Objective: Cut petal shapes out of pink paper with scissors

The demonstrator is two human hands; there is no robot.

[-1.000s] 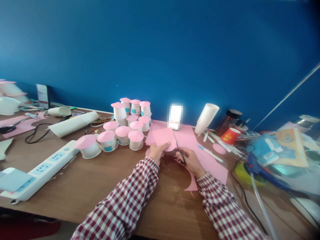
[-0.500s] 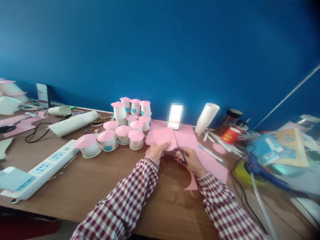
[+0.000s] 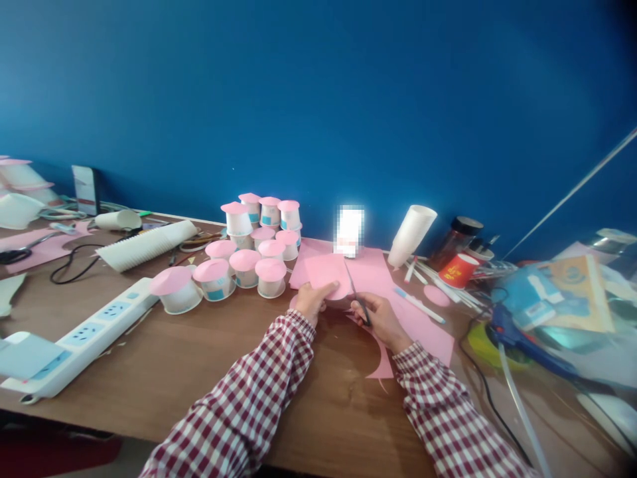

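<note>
My left hand (image 3: 312,302) pinches a piece of pink paper (image 3: 324,271), thumb on top and fingers underneath. In my right hand (image 3: 381,315) is a pair of scissors (image 3: 367,312), its blades at the right edge of that paper. A curved pink offcut (image 3: 384,362) hangs below the right hand. Flat pink sheets (image 3: 371,262) lie behind and to the right of both hands. Left of the hands stand several upturned paper cups (image 3: 271,285) with pink cone tops, some stacked in two layers at the back.
A power strip (image 3: 94,332) and a ribbed stack of white cups (image 3: 149,245) lie to the left. On the right are another cup stack (image 3: 412,232), a marker (image 3: 419,305), a red paper cup (image 3: 458,271) and a blue glue gun (image 3: 532,348) with cords. A blue wall rises behind.
Almost nothing differs. My left forearm has shifted very slightly to the left, while the paper and scissors keep the same position.
</note>
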